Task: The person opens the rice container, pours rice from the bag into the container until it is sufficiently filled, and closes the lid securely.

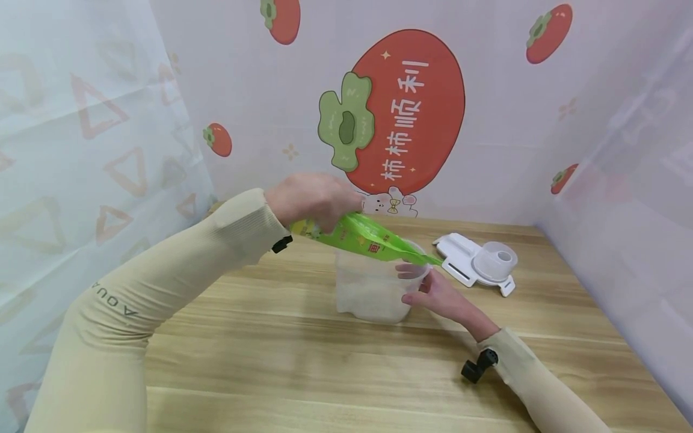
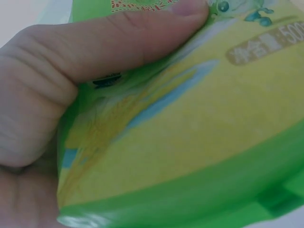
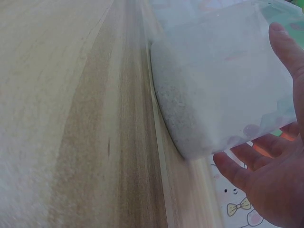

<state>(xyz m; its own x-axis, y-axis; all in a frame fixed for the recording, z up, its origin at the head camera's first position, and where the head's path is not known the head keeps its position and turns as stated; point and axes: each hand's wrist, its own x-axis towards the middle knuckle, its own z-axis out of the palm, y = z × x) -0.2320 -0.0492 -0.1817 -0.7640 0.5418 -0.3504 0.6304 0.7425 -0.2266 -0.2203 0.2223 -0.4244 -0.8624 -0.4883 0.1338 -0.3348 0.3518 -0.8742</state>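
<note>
My left hand [image 1: 316, 198] grips a green and yellow plastic bag [image 1: 360, 237] by its upper end, thumb across the printed front [image 2: 247, 104] in the left wrist view. The bag slants down to the right, its narrow end over the rim of a translucent plastic container [image 1: 370, 297]. That container stands upright on the table, and white grains [image 3: 178, 107] lie in its bottom in the right wrist view. My right hand [image 1: 441, 294] holds the container's right side, thumb on the near side and fingers reaching round behind.
A white lid [image 1: 460, 255] with slotted side flaps lies on the wooden table [image 1: 260, 361], right of the container. On it sits a small translucent cup [image 1: 495, 260]. Printed cloth walls [image 1: 487, 150] enclose the table at the back and both sides.
</note>
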